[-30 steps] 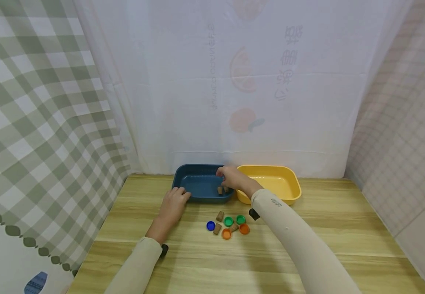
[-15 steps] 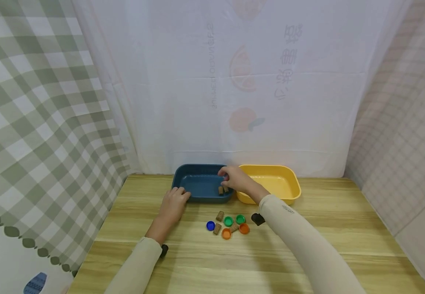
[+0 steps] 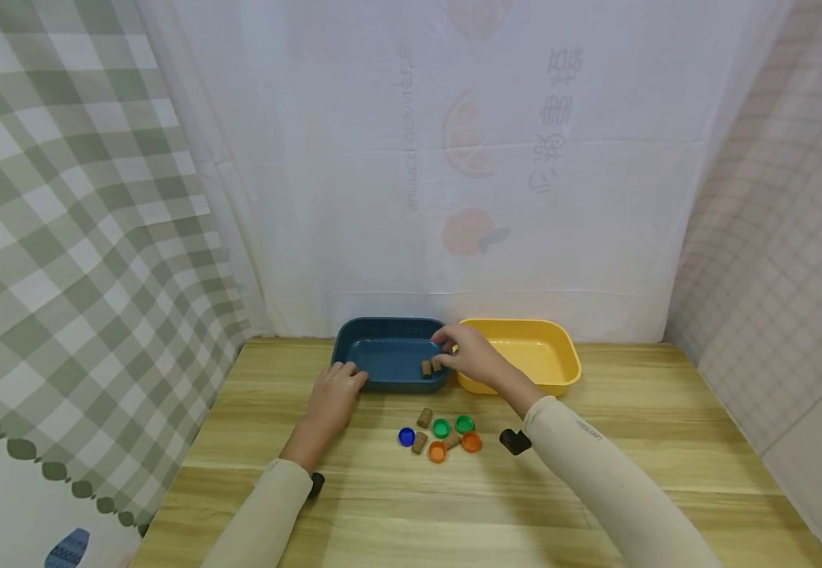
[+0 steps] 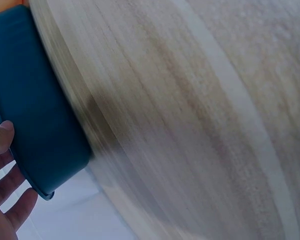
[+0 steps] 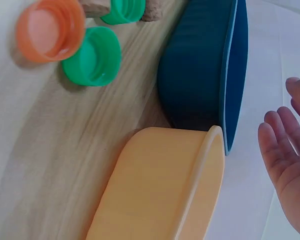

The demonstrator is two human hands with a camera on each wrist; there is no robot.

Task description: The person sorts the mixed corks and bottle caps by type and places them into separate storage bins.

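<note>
The near left corner of the blue tray (image 3: 382,355) was clamped by the left grip (image 3: 333,394). The right grip (image 3: 473,356) was held over the tray's right end — thumb and fingers parted — and just below it two cork stoppers (image 3: 426,368) were contained. To its right the yellow tray (image 3: 539,359) was placed. Nearer than both grips, on the desk (image 3: 397,505), three loose corks (image 3: 419,442) were scattered among blue (image 3: 407,436), green (image 3: 441,427) and orange bottle caps (image 3: 437,451).

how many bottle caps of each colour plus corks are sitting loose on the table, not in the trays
Blue bottle cap: 1
Green bottle caps: 2
Orange bottle caps: 2
Corks: 3
Total: 8
</note>
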